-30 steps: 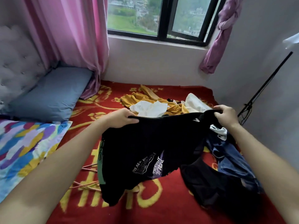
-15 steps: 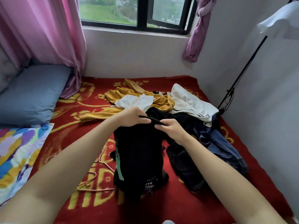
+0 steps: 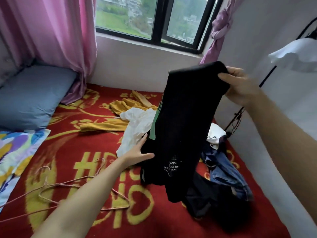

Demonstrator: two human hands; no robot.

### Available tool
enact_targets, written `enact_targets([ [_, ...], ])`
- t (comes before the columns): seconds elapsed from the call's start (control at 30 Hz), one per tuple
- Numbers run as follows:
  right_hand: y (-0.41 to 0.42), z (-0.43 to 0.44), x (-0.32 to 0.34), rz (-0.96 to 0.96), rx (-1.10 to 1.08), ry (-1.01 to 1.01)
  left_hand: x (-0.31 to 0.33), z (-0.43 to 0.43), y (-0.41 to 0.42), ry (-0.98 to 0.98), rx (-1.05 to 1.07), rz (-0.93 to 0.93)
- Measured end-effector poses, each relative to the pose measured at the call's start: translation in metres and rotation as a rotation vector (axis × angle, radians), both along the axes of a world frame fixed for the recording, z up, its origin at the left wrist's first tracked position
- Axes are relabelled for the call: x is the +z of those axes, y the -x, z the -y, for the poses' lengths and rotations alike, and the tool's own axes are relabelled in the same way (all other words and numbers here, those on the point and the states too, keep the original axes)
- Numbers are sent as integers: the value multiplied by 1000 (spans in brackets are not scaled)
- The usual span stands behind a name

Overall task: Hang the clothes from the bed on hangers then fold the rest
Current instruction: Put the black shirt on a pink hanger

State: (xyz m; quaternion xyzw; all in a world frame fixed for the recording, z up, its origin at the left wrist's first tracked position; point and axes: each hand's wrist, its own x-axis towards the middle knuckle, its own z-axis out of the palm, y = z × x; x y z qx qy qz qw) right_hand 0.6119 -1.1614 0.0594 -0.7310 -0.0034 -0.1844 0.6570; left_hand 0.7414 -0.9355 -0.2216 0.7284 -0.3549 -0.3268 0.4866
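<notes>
A black printed T-shirt (image 3: 181,121), folded lengthwise, hangs above the bed. My right hand (image 3: 240,86) grips its top edge, held high by the wall. My left hand (image 3: 139,152) touches its lower left side with straight, spread fingers. On the red and yellow bed cover (image 3: 82,134) lie a mustard top (image 3: 120,115), a white garment (image 3: 135,127), blue jeans (image 3: 226,176) and another black garment (image 3: 209,201). Pink wire hangers (image 3: 72,188) lie on the cover under my left forearm.
A blue pillow (image 3: 30,98) and a multicoloured quilt (image 3: 15,152) sit at the left. Pink curtains (image 3: 56,35) flank the window (image 3: 154,19). A black rack pole (image 3: 267,74) with a white garment (image 3: 295,55) stands against the right wall.
My right hand has lifted the doubled T-shirt up and to the right. My left hand let go of the top edge and dropped to the shirt's lower side.
</notes>
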Motion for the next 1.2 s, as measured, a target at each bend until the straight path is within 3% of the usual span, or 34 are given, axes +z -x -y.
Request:
enact_targets([
  [0.1, 12, 14, 27, 53, 9, 0, 5, 20, 2, 27, -89, 84],
  [0.37, 52, 39, 44, 65, -164, -95, 14, 88, 42, 158, -388, -134],
  [0.53, 67, 49, 36, 65, -143, -15, -6, 124, 88, 93, -122, -192],
  [0.7, 96, 71, 27, 41, -300, -122, -4, 128, 87, 46, -37, -129],
  [0.83, 135, 97, 1, 31, -456, -241, 7, 103, 59, 9, 186, 93],
  [0.97, 168, 120, -71, -160, -568, -324, 3, 70, 42, -42, 316, 646],
  [1.07, 185, 126, -155, -422, -674, -361, -28, 43, 56, -39, 278, 921],
  [1.13, 194, 121, -216, -676, -793, -354, -57, 26, 75, -283, 72, 930],
  [1.2, 201, 114, -274, -909, -879, -313, -95, 7, 94, -637, -187, 759],
])
